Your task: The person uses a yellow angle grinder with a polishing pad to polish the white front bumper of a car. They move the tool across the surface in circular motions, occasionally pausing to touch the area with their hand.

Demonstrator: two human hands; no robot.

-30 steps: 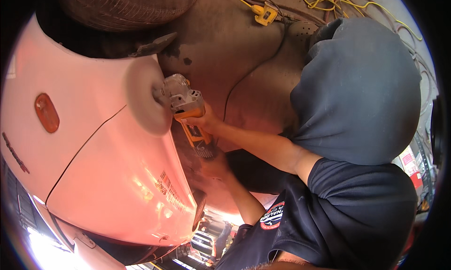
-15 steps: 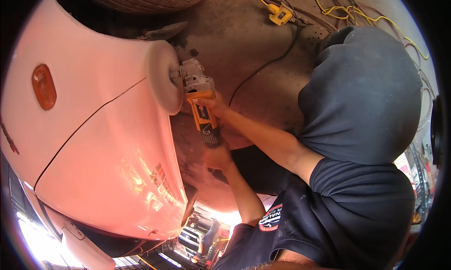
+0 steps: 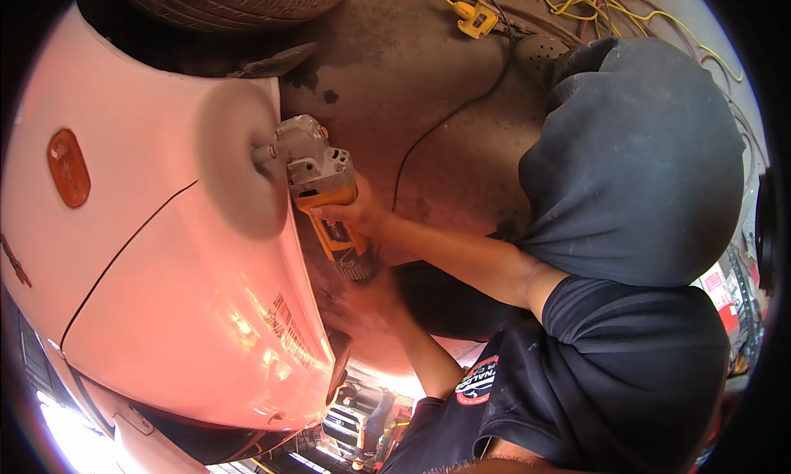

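Observation:
An orange and black polisher [image 3: 334, 231] with a grey metal head lies against a car's pale, pinkish-lit body panel [image 3: 173, 301]. Its round buffing pad [image 3: 227, 157] is smeared by motion and covers part of a dark panel seam. My right hand [image 3: 358, 210] is closed round the housing just behind the head, thumb along its side. At the rear end of the housing, my left hand [image 3: 371, 288] is wrapped on the tool, though its fingers are blurred and partly in shadow. An orange side marker lamp [image 3: 68, 167] sits on the panel left of the pad.
A tyre [image 3: 239, 2] stands at the top left beside a dark flap [image 3: 276, 62]. A black cord [image 3: 437, 124] crosses the floor. A yellow power tool [image 3: 475, 18] and tangled yellow cables [image 3: 610, 12] lie at the top. My dark-clothed knee [image 3: 634, 161] fills the right.
The polisher and my right hand have shifted left and slightly down, carrying the pad further onto the panel and over the seam. My left hand has dropped slightly with the tool's rear end.

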